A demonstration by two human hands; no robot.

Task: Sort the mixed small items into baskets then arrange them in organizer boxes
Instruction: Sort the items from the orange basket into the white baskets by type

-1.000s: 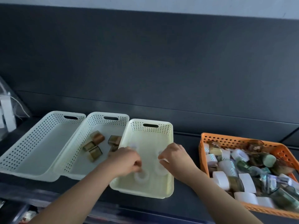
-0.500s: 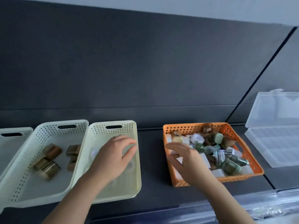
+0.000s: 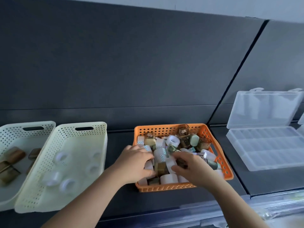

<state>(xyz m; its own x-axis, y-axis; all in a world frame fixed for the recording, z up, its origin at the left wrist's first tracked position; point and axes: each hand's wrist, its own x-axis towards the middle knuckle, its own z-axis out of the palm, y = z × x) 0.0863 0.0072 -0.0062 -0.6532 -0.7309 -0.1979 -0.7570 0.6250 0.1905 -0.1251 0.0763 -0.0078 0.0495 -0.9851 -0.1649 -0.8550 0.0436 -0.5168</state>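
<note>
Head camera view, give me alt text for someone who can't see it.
Both hands, left hand and right hand, dig into an orange basket of mixed small items. To its left sit a cream basket holding white rolls and another with brown pieces; an open clear organizer box lies right.

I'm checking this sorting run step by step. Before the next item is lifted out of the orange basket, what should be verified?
1. Both hands in the orange basket: ok, left hand and right hand are on the pile.
2. Firm hold on one item: cannot tell, the fingers are buried among the pieces.
3. Room in the cream basket for white rolls: ok, much floor is bare.
4. Brown pieces kept apart: ok, in the basket farther left.
5. Organizer box open: ok, lid is up.
</note>
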